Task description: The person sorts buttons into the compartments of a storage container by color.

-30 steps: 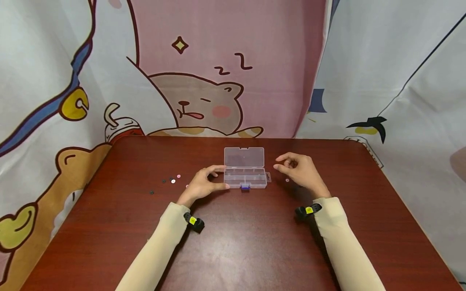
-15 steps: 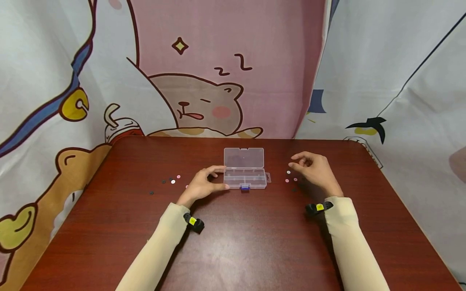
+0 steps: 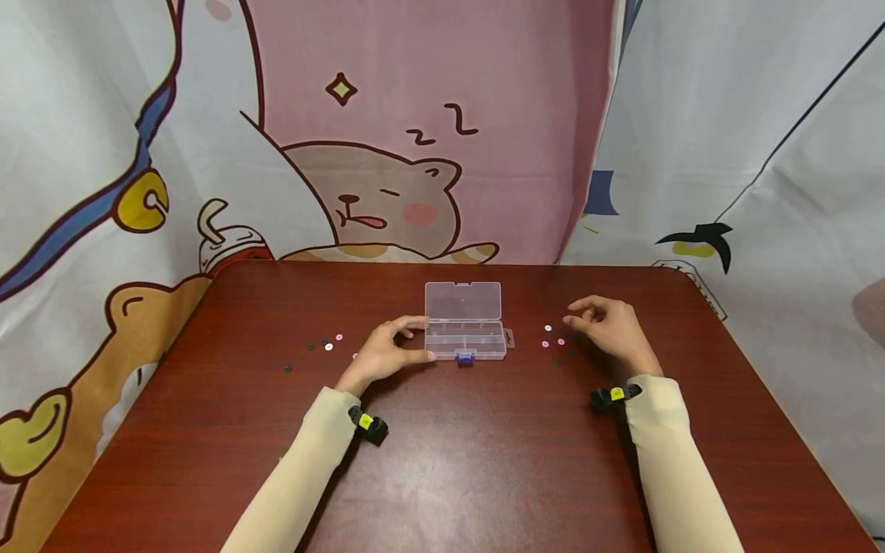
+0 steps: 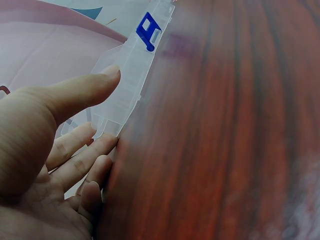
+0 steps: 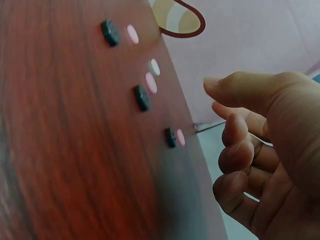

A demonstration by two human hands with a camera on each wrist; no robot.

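1. Centrally, toward the far side of a reddish-brown wooden table (image 3: 442, 445), sat a clear plastic compartment box (image 3: 465, 335). Its transparent hinged lid (image 3: 463, 300) was swung back on the far side, a bright blue plastic latch (image 3: 465, 359) was at the near edge, and thin dividers split the inside.

2. At the box's left end, the left hand (image 3: 383, 349) held it loosely, thumb at the near corner and index finger at the far corner, the two spread well apart. The other fingers were slightly bent.

3. Well to the right of the box, the right hand (image 3: 611, 332) hung above the table. Its fingers were loosely curled, with a small gap between thumb and index fingertip; nothing could be seen in its grasp.

4. Near the right hand lay small round pieces: one white disc (image 5: 155, 67), three glossy pink discs (image 5: 151, 83) and three thicker black discs (image 5: 142, 98).

5. Left of the left hand was another scatter of white, pink and black pieces, one pink piece (image 3: 356, 355) partly hidden by that hand.

6. Behind the table hung a printed fabric backdrop (image 3: 539, 115) showing a sleepy cartoon bear (image 3: 387, 180).
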